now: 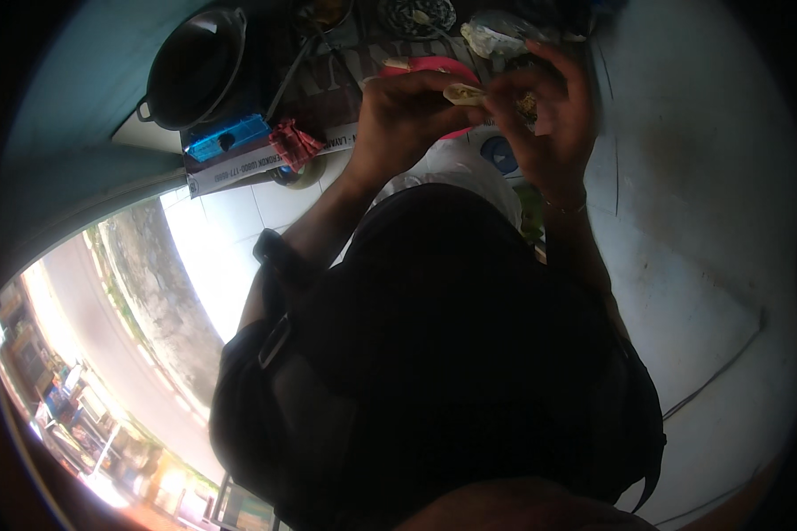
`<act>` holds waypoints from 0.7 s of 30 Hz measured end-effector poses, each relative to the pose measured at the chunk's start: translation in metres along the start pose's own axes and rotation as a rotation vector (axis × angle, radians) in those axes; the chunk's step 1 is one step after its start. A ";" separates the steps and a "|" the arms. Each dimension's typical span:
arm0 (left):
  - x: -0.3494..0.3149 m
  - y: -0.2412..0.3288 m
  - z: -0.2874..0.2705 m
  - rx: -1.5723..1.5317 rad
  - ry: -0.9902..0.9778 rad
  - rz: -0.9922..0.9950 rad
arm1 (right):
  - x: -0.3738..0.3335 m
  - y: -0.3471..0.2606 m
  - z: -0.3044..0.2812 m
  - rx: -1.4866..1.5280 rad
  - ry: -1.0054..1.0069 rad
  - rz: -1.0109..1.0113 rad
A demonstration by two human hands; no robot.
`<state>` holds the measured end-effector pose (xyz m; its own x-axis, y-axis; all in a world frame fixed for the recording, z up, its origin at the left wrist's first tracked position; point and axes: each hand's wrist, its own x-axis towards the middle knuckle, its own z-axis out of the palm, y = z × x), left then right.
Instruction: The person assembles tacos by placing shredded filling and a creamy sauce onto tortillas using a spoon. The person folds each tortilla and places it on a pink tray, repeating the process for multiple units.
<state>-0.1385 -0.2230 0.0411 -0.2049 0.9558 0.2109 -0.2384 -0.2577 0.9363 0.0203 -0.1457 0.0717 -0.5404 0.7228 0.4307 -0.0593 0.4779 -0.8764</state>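
Note:
Over the far side of the scene, my left hand [403, 119] pinches a small pale folded dough wrapper [463, 94] between thumb and fingers. Its top gapes, with yellowish filling showing inside. My right hand [549, 119] meets the wrapper's right end with thumb and forefinger, the other fingers raised. A pink plate [434, 65] lies behind and below the hands, partly covered by them. Beside it, a container of brown crumbly filling [527, 108] shows between my right fingers.
To the far left a dark wok [197, 66] sits on a stove with a blue front [228, 138]. A crumpled red cloth [294, 144] lies at the counter's edge. Farther back are a patterned bowl [416, 16] and a clear plastic bag [496, 35]. A pale wall [700, 203] stands close on the right.

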 end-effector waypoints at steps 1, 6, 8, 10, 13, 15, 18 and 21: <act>0.002 0.000 0.001 -0.022 -0.001 0.025 | 0.003 0.001 -0.001 -0.019 -0.019 -0.036; 0.010 0.006 0.005 0.090 0.066 0.022 | 0.023 0.009 -0.010 -0.048 -0.067 -0.179; 0.013 0.009 0.007 0.166 0.091 0.027 | 0.030 0.011 -0.011 -0.002 -0.080 -0.184; 0.018 0.011 0.009 0.177 0.115 0.038 | 0.036 0.013 -0.012 0.005 -0.076 -0.194; 0.023 0.012 0.013 0.138 0.149 0.076 | 0.043 0.012 -0.012 -0.011 -0.066 -0.202; 0.027 0.011 0.013 0.105 0.142 0.111 | 0.048 0.010 -0.014 -0.021 -0.069 -0.217; 0.029 0.013 0.012 0.161 0.140 0.148 | 0.053 0.010 -0.019 0.082 -0.118 -0.228; 0.031 0.014 0.014 0.219 0.154 0.179 | 0.057 0.010 -0.024 0.068 -0.142 -0.240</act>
<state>-0.1347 -0.1947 0.0648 -0.3707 0.8609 0.3483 0.0211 -0.3672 0.9299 0.0090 -0.0875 0.0923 -0.6160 0.5137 0.5972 -0.2531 0.5888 -0.7676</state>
